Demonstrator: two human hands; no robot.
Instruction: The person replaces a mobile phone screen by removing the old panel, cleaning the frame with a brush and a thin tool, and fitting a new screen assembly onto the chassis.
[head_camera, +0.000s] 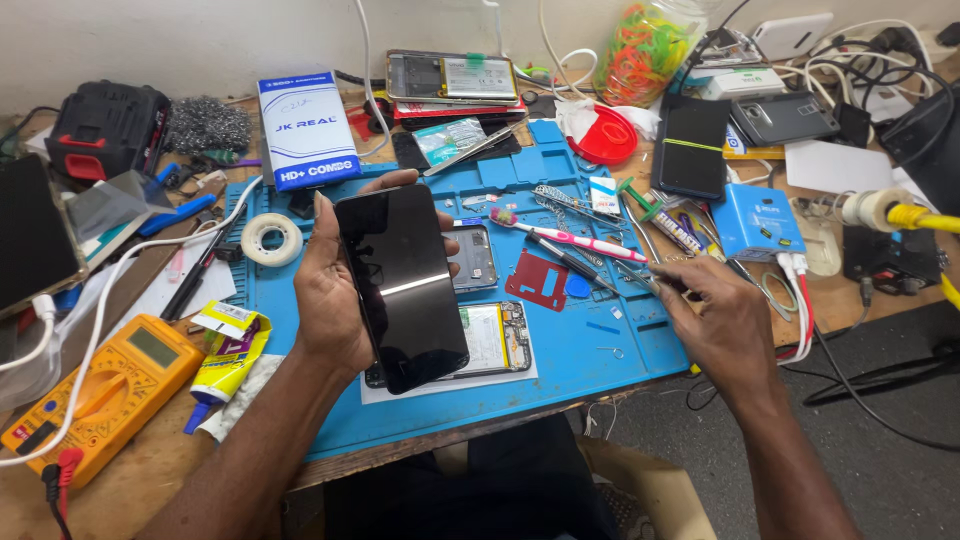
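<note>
My left hand (325, 290) holds a black phone screen panel (402, 285) upright over the blue work mat (590, 345), fingers wrapped round its edges. Under it lies an opened phone body (495, 338) with its battery showing, on a white sheet. My right hand (712, 318) rests at the mat's right edge, its fingers pinched on thin metal tweezers (640, 278) among the tools there. A pink-and-white toothbrush (570, 236) and a red plastic piece (538, 280) lie between the hands.
A yellow multimeter (110, 385) and glue tube (228, 358) sit front left, a tape roll (271, 239) and blue-white box (305, 130) behind. More phones (452, 78), a jar of rubber bands (645, 42), a blue box (757, 220) and cables crowd the back and right.
</note>
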